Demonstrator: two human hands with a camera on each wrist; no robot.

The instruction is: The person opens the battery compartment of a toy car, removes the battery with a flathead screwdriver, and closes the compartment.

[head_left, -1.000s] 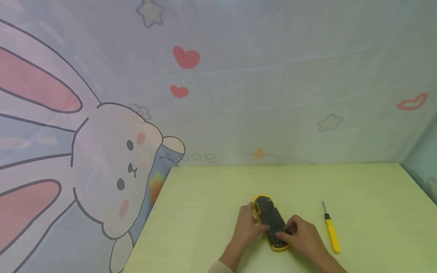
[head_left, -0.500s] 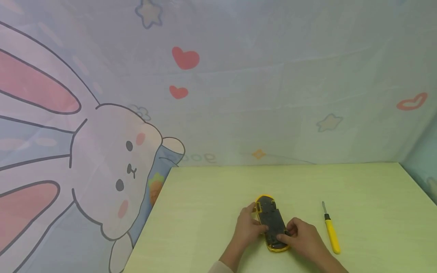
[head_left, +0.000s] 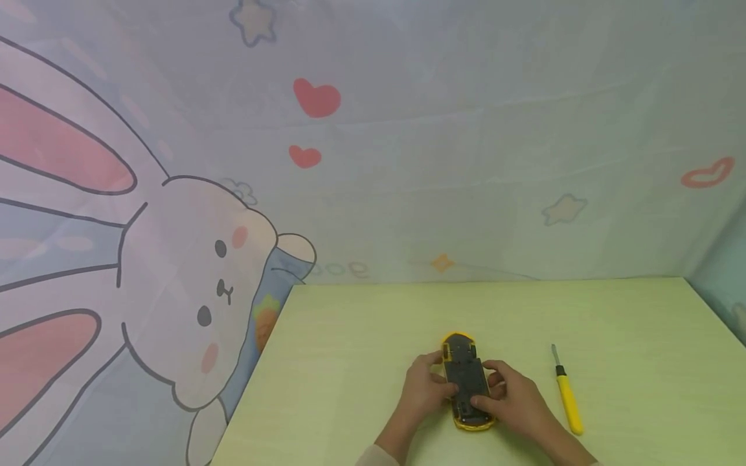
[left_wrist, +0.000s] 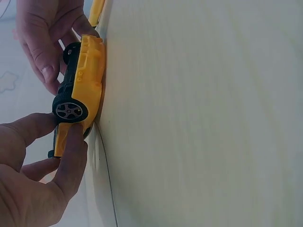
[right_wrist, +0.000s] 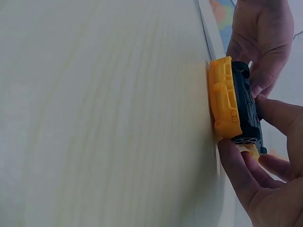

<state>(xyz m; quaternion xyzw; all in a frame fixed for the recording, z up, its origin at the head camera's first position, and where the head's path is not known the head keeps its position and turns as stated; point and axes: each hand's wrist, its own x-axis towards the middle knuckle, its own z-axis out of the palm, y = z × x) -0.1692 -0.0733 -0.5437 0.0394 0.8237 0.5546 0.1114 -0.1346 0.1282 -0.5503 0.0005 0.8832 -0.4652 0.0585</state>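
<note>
A yellow toy car (head_left: pixel 464 375) lies upside down on the table, its black underside facing up. My left hand (head_left: pixel 421 388) grips its left side, the thumb on the underside. On the opposite side my right hand (head_left: pixel 515 401) holds it nearer the close end, thumb also on the black base. In the left wrist view, fingers of the left hand (left_wrist: pixel 38 189) are beside a black wheel (left_wrist: pixel 70 111) with silver spokes. The right wrist view shows the right hand (right_wrist: pixel 279 189) holding the yellow body (right_wrist: pixel 222 99) by its edge and base. The car's roof is hidden underneath.
A screwdriver (head_left: pixel 566 398) with a yellow handle lies to the right of the right hand, its metal tip pointing away. The pale table (head_left: pixel 350 336) ends at a cloth backdrop (head_left: pixel 408 194) printed with a rabbit, hearts and stars.
The toy car has swung slightly, its far end moving right so that it points more straight away. My right index finger has shifted farther up along its side. The screwdriver stays put.
</note>
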